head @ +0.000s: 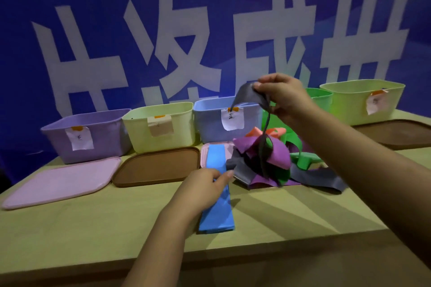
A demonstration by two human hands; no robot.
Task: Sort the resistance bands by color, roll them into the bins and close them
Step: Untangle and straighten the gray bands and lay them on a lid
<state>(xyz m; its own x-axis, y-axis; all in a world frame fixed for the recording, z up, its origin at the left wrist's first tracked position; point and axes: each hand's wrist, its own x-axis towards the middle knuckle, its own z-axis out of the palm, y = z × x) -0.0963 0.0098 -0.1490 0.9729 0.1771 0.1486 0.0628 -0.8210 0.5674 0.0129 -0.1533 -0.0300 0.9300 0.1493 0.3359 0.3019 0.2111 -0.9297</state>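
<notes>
A tangled pile of resistance bands [277, 158] in purple, green, orange and grey lies on the table in front of the blue bin [210, 121]. My right hand [284, 96] pinches a grey band [250, 96] and holds it lifted above the pile, its tail hanging down into the heap. A blue band [218, 214] lies flat, stretched from a pink lid toward the table's front. My left hand [205, 185] rests on that blue band, thumb and fingers curled at its edge.
Bins stand in a row at the back: purple [93, 137], pale yellow [161, 123], blue, green [323, 98], pale yellow [363, 102], each with a paper label. Lids lie in front: pink [58, 182], brown [158, 168], pink [205, 154], brown [401, 133]. The table edge [303, 240] runs near me.
</notes>
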